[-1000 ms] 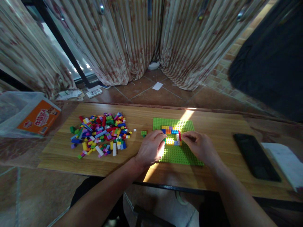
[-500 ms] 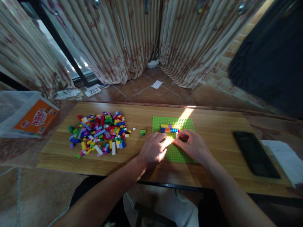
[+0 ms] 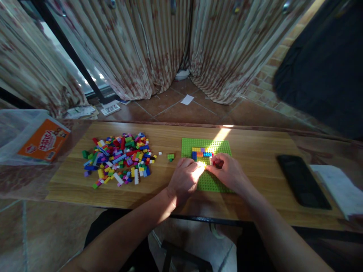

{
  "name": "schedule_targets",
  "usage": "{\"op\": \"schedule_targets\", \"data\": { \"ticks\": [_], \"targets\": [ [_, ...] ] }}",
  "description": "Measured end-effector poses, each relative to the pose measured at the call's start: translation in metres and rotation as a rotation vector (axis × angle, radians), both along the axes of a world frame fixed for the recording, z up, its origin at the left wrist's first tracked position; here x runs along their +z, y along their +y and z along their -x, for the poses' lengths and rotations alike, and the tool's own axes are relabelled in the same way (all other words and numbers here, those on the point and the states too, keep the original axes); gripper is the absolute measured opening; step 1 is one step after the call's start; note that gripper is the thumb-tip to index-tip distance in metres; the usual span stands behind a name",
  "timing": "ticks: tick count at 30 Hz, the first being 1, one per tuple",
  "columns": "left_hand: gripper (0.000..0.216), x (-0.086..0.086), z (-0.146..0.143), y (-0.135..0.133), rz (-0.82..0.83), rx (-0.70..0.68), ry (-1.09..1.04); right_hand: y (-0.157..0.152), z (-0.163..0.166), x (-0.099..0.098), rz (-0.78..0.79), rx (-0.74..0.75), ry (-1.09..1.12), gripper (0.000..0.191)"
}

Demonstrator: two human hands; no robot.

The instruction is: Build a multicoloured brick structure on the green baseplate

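Observation:
A green studded baseplate (image 3: 211,185) lies on the wooden table. Toward its far side a small build of toy bricks (image 3: 200,154) in blue, yellow, orange and purple is attached. My left hand (image 3: 185,177) is closed at the near left of this build, its fingertips in bright sunlight; what they grip is washed out. Opposite it, my right hand (image 3: 228,172) pinches at the build's right side. Red brick (image 3: 218,164) shows between its curled thumb and fingers. The fingertips of both hands almost meet over the plate and hide part of the build.
Left of the plate are a small green brick piece (image 3: 170,156) and a tiny white brick (image 3: 160,153). A big pile of mixed bricks (image 3: 121,158) spreads farther left. A clear plastic box (image 3: 17,151) stands beyond it. On the right lie a black phone (image 3: 303,181) and white paper (image 3: 330,185).
The view has shifted slightly. Both hands stay at the build with nearly the same grip; the right fingers have turned a little, and more red shows between them.

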State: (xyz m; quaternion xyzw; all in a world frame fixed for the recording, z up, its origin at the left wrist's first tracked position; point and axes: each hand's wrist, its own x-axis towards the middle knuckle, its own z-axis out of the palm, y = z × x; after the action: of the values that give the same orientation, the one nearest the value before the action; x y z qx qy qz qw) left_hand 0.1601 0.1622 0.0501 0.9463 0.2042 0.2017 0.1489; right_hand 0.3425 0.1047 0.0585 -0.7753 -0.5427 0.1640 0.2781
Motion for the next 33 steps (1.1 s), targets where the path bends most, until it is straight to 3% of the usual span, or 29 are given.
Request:
{"op": "schedule_targets", "data": {
  "ticks": [6,13,18,25,33],
  "targets": [
    [0.030,-0.001,0.003,0.007,0.103,-0.036,-0.040,-0.001,-0.008,0.003,0.030,0.002,0.162,0.024],
    [0.029,-0.005,0.006,0.016,0.173,-0.018,-0.186,0.005,-0.025,-0.004,-0.085,-0.281,0.476,0.032],
    [0.028,-0.002,0.008,0.019,0.162,0.081,-0.295,0.005,-0.025,-0.003,-0.129,-0.317,0.535,0.033],
    [0.028,0.001,0.010,0.025,0.187,0.240,-0.313,0.003,-0.022,-0.002,-0.128,-0.272,0.444,0.035],
    [0.019,-0.003,0.008,0.021,0.186,0.180,-0.234,0.001,0.012,0.007,-0.082,-0.114,0.128,0.024]
  ]
}}
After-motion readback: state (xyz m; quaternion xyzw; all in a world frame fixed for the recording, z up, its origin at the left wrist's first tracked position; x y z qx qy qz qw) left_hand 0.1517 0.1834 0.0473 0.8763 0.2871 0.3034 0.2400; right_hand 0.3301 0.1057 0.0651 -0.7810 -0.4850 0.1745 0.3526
